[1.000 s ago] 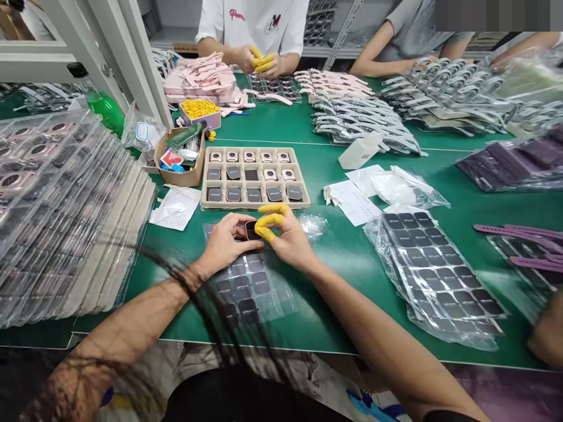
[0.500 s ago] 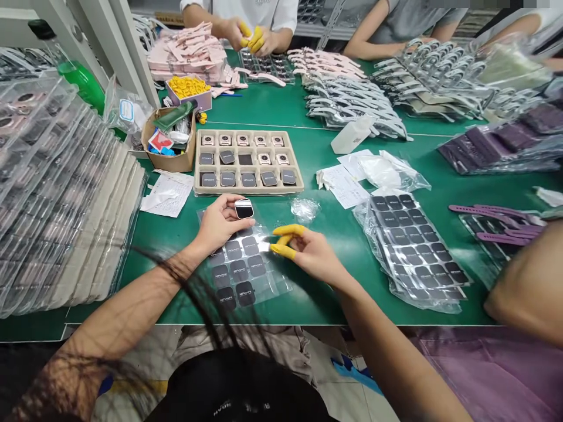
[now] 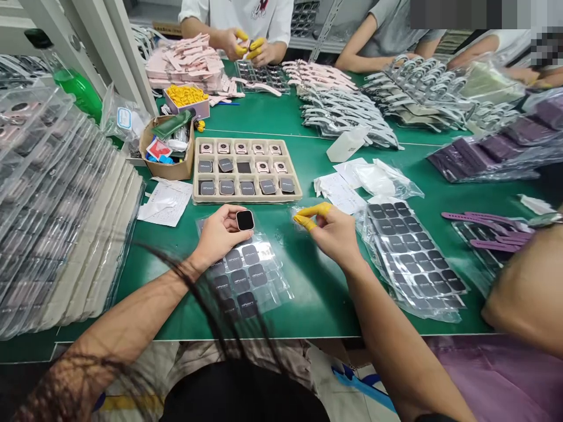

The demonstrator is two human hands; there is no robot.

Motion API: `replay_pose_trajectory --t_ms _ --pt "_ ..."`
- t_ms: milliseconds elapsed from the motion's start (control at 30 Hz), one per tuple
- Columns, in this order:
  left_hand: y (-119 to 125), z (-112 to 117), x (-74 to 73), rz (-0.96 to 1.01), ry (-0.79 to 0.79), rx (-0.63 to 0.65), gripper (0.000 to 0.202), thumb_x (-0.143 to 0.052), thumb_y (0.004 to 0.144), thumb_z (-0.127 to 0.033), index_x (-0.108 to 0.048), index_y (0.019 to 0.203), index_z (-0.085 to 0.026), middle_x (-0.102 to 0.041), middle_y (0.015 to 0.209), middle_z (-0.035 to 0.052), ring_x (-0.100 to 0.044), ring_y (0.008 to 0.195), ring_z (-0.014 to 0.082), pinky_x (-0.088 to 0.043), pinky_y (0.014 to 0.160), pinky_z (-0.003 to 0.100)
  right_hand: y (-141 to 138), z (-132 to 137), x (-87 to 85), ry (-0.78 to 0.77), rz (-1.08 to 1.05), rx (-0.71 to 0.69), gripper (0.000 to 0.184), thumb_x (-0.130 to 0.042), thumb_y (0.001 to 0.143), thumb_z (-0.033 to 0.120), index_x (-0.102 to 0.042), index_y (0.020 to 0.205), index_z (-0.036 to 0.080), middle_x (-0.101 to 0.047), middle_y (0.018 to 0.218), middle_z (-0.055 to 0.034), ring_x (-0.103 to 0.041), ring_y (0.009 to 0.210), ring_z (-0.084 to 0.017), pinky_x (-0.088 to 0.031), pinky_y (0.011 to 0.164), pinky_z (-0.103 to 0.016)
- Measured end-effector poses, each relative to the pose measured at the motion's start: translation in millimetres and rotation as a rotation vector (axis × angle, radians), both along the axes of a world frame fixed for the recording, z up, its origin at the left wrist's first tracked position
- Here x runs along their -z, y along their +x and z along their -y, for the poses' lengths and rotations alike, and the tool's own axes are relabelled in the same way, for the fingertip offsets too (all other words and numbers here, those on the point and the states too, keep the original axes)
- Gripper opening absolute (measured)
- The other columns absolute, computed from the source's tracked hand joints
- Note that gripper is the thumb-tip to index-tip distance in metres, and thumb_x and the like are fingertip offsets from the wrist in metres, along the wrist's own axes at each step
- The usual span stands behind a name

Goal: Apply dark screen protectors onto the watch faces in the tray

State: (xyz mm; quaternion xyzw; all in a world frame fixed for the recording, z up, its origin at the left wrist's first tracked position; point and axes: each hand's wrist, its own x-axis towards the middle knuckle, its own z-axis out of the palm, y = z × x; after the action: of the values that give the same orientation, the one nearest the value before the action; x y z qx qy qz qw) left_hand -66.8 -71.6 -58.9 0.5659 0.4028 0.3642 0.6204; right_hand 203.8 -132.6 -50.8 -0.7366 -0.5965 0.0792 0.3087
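Note:
My left hand [image 3: 220, 234] is closed around the edge of a smartwatch case [image 3: 245, 220], its dark screen facing up. Beneath that hand lies a clear sheet of square black stickers [image 3: 240, 280], partly covered by my fingers. My right hand [image 3: 329, 228] wears yellow finger cots on thumb and index finger, their tips pinched together. Those tips are over a small heap of crumpled clear film [image 3: 299, 225], mostly hidden behind them; what they pinch is too small to make out. Beyond my hands a beige compartment tray [image 3: 246, 199] holds watch cases, some with their backs up, and black sticker-covered squares.
Stacked clear trays [image 3: 65, 223] rise at left beside a cardboard box [image 3: 169, 167] of odds and ends. More sticker sheets [image 3: 411, 246], papers [image 3: 341, 187] and a white bottle [image 3: 347, 144] lie right. Across the table a co-worker's hands [image 3: 248, 50] work; another person's arm [image 3: 528, 287] intrudes at right.
My right hand has moved right and slightly away from me, from the sticker sheet to the heap of clear film. My left hand still holds the watch case. The view has tilted slightly.

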Motion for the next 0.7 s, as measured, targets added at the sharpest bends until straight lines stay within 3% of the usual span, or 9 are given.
replay_pose_trajectory --t_ms 67,133,267,367,533,600,700 --pt "0 0 -0.8 -0.023 -0.001 0.006 0.054 -0.094 0.069 -0.023 -0.069 0.116 -0.018 -0.077 0.093 0.0027 -0.074 0.08 0.015 -0.059 0.076 0.028 -3 6 -2.7 0.093 0.043 -0.024 0.028 -0.068 0.096 0.048 -0.085 0.104 0.028 -0.079 0.108 -0.0104 -0.069 0.098 -0.031 -0.055 0.085 -0.044" --pt "-1 0 -2.4 -0.034 -0.005 0.005 0.054 -0.094 0.069 -0.023 -0.069 0.116 -0.018 -0.077 0.092 0.0025 -0.074 0.08 0.0152 -0.06 0.076 0.029 9 7 -4.7 0.118 0.092 0.052 0.03 -0.067 0.095 0.044 -0.085 0.11 0.026 -0.078 0.118 -0.0135 -0.069 0.108 -0.034 -0.055 0.091 -0.048" --pt "0 1 -6.7 -0.037 -0.03 -0.001 0.055 -0.094 0.069 -0.025 -0.067 0.117 -0.019 -0.077 0.088 0.0014 -0.074 0.078 0.0158 -0.06 0.078 0.031 62 -8 -5.1 -0.047 0.115 0.332 0.032 -0.071 0.091 0.034 -0.085 0.113 0.016 -0.08 0.108 -0.0209 -0.069 0.101 -0.037 -0.051 0.095 -0.052" --pt "1 2 -9.0 -0.06 -0.022 -0.006 0.056 -0.094 0.068 -0.024 -0.067 0.117 -0.018 -0.078 0.091 0.002 -0.075 0.081 0.017 -0.061 0.082 0.034 89 -30 -2.5 -0.077 0.132 0.341 0.037 -0.07 0.094 0.032 -0.082 0.123 0.012 -0.08 0.121 -0.0243 -0.068 0.11 -0.037 -0.048 0.103 -0.052" --pt "2 1 -11.7 -0.074 -0.042 -0.02 0.055 -0.095 0.069 -0.024 -0.067 0.116 -0.019 -0.079 0.088 0.001 -0.075 0.082 0.0182 -0.063 0.083 0.036 85 -67 10.3 -0.088 0.156 0.307 0.039 -0.068 0.095 0.036 -0.082 0.123 0.013 -0.079 0.125 -0.0229 -0.064 0.125 -0.041 -0.046 0.111 -0.058" --pt "2 2 -12.6 -0.078 -0.044 -0.02 0.054 -0.094 0.069 -0.024 -0.068 0.116 -0.019 -0.078 0.085 0.0006 -0.074 0.08 0.0175 -0.063 0.081 0.035 82 -69 10.7 -0.063 0.126 0.324 0.035 -0.068 0.094 0.037 -0.084 0.114 0.012 -0.079 0.12 -0.0241 -0.065 0.121 -0.042 -0.047 0.108 -0.059" --pt "2 2 -12.7 -0.072 -0.03 -0.012 0.054 -0.095 0.069 -0.024 -0.068 0.116 -0.019 -0.077 0.087 0.0011 -0.075 0.079 0.0172 -0.062 0.079 0.033 73 -56 3.4 0.018 0.03 0.309 0.034 -0.067 0.096 0.044 -0.083 0.11 0.016 -0.081 0.11 -0.0174 -0.069 0.101 -0.036 -0.052 0.099 -0.055"
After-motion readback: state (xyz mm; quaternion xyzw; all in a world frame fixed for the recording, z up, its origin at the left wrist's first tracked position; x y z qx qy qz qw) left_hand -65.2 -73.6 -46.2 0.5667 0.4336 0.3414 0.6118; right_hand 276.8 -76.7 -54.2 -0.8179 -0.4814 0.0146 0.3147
